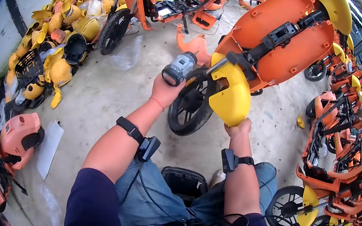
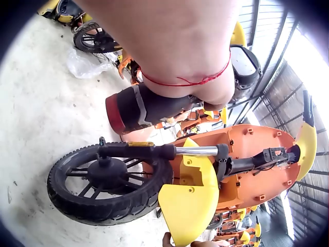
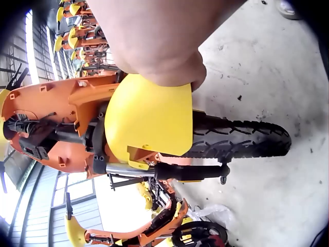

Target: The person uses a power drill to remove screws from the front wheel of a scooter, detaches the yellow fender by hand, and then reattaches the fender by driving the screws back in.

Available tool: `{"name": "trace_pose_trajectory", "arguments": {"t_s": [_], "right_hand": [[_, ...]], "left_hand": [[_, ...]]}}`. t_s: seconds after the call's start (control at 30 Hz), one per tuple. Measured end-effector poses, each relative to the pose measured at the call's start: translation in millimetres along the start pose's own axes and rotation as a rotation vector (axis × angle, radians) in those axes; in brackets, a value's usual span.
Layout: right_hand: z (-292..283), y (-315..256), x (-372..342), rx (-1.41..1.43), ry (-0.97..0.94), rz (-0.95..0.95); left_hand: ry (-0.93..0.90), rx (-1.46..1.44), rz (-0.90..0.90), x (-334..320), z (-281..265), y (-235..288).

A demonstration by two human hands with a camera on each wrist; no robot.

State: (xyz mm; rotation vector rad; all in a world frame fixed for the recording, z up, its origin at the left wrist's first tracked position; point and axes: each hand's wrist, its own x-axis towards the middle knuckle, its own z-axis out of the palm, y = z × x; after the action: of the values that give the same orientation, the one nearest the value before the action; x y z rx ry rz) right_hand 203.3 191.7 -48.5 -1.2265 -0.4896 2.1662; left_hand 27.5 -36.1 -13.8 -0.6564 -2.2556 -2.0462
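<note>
Yellow fender in all three views

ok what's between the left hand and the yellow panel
In the head view, the black front wheel and part of its fork lie between the left hand and the yellow panel.

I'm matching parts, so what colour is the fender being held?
The fender is plain yellow; the right wrist view shows it best.
</note>
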Motion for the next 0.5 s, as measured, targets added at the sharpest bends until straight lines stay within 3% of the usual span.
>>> {"name": "trace_pose_trajectory", "arguments": {"t_s": [0.1,0.2,0.3,0.37,0.4,0.43,0.47,0.5], "right_hand": [[-6,-6,-12,-0.239,0.175,-0.011],[-6,-5,0,-0.229,0.557,-0.216],[14,-16,-18,-0.486,0.304,-0.966],[46,-35,-58,-0.486,-0.329,-0.86],[60,-39,-70,-0.657,-0.525,-1.004],[74,-51,-99,-0.876,-0.665,-1.193],[86,-60,-128,-1.09,-0.677,-1.587],[92,-70,-159,-1.345,-0.697,-1.841]], "left_hand": [[-0.104,0.098,0.047,-2,2,2],[-0.098,-0.011,0.081,-9,12,3],[-0.149,0.001,0.239,-13,11,16],[-0.198,0.0,0.369,-16,12,28],[-0.231,0.013,0.43,-20,12,39],[-0.262,0.025,0.493,-24,10,53],[-0.288,0.038,0.557,-24,8,66],[-0.319,0.085,0.62,-21,7,74]]}}
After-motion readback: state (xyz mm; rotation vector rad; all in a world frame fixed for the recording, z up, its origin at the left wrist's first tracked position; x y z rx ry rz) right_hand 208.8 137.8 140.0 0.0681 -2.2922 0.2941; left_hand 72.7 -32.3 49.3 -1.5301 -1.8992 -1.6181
